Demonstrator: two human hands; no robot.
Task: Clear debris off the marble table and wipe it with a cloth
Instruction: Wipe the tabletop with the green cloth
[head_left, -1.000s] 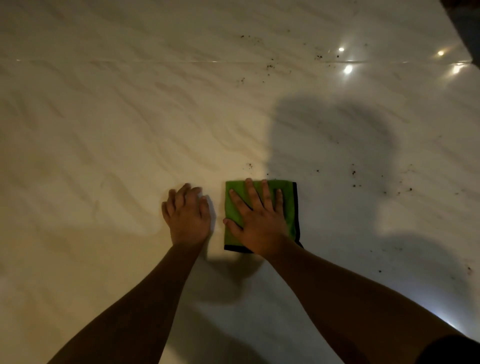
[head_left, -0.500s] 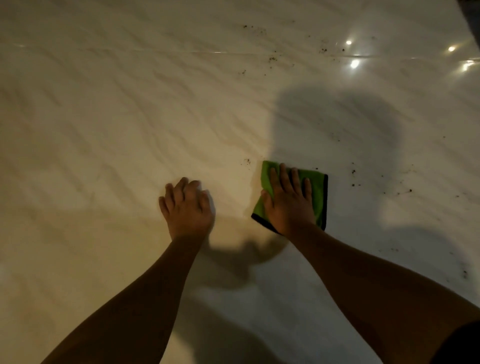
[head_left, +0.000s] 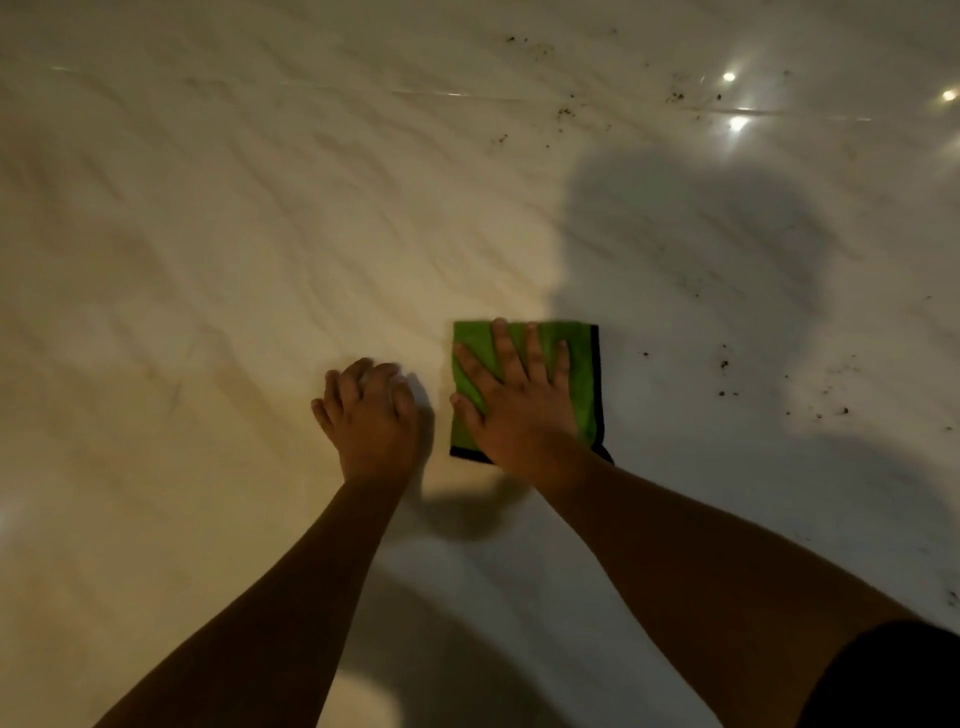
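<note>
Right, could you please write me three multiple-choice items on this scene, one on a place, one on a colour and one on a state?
1. Where are the dark specks nearest the cloth? A) to its left B) to its right C) on top of it
2. What colour is the cloth? A) blue B) white C) green
3. How does the right hand lie? A) fingers straight, flat on the cloth B) curled in a fist C) pinching a corner
Answers: 1 B, they dot the table right of it; 2 C, green with a dark edge; 3 A, fingers spread flat over it.
</note>
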